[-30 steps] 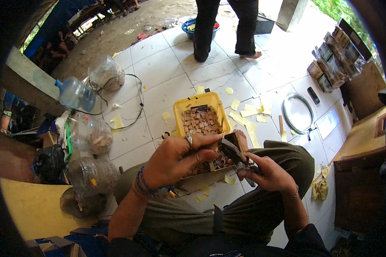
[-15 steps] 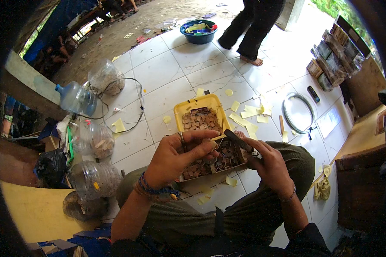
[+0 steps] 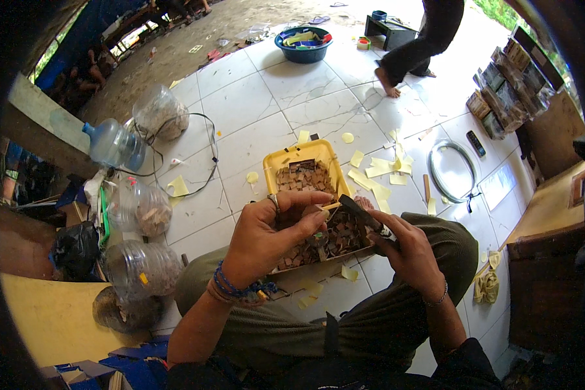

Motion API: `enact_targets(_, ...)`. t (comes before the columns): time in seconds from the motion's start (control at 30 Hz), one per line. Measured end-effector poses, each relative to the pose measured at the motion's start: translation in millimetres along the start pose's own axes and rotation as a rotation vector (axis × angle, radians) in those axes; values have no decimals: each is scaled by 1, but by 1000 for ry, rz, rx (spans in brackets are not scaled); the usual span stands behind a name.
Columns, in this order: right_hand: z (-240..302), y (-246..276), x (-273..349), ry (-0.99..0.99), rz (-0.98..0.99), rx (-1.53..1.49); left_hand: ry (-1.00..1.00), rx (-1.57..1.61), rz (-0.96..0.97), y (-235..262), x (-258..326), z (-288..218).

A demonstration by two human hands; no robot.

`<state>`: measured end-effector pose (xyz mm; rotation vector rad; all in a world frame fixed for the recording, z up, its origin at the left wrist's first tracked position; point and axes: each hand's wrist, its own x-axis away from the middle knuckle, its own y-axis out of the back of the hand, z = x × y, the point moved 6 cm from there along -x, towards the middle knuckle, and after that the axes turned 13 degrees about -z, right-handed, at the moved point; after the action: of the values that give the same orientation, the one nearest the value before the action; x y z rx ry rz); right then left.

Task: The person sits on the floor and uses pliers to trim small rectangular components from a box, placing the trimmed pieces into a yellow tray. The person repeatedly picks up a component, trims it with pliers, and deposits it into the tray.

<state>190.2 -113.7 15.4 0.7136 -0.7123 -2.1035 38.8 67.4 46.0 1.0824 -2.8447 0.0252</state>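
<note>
One tray (image 3: 276, 159) lies beyond both grips. Left hand (image 3: 266, 231) pinches a rightward stick (image 3: 332, 206); right hand (image 3: 409, 257) clasps a tool (image 3: 357, 210), axis slanting forward-left.

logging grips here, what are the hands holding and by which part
The left hand pinches a thin yellow strip by its left end; the right hand grips a dark tool by its lower end.
</note>
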Motion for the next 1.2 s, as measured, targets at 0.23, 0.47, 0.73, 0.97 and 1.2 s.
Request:
enact_targets(0.23,-4,-2,1,24,-22,83,-168,-194,-61,1,5,-9)
enact_targets(0.47,-11,-8,6,-30,-4,11,-206,-87,-130,-3,3,-7)
enact_targets(0.73,-2,-11,9,61,-66,33,-69,-189,-115,-7,1,12)
enact_targets(0.97,-11,-26,35,-410,671,-669,108,-196,160,1,-4,14)
enact_targets(1.2,-26,-8,13,-259,229,-399,-177,-422,93,-6,-14,6)
